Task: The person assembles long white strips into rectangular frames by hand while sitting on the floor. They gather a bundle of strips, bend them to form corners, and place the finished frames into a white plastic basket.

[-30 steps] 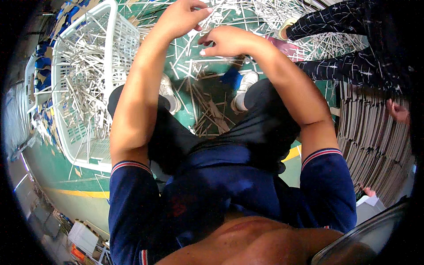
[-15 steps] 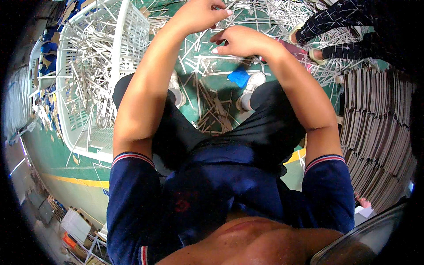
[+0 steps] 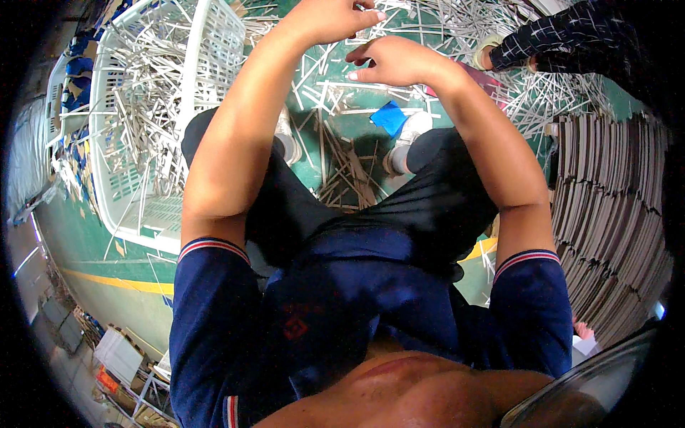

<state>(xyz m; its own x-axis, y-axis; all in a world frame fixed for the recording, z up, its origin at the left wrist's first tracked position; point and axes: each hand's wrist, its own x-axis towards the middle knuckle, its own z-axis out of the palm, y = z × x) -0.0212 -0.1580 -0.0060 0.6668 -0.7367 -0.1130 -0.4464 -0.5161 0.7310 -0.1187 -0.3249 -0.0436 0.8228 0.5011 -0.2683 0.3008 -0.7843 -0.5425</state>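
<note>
My left hand reaches in at the top edge, its thumb held apart from the bent fingers, part of it cut off by the edge. Just below and to the right hovers my right hand, fingers loosely bent and a gap between thumb and forefinger. Neither hand visibly holds anything, and the two are apart. Under them, pale cardboard strips lie scattered on the green floor. A crumpled blue piece lies by my right shoe.
On the left stands a white plastic basket full of strips. Stacked cardboard sheets rise on the right. Another person's legs in dark checked trousers stand at the upper right, beside a dark red flat piece on the floor.
Both my hands have shifted slightly up and right, still apart. The other person's nearer foot and leg have moved away from me, toward the top.
</note>
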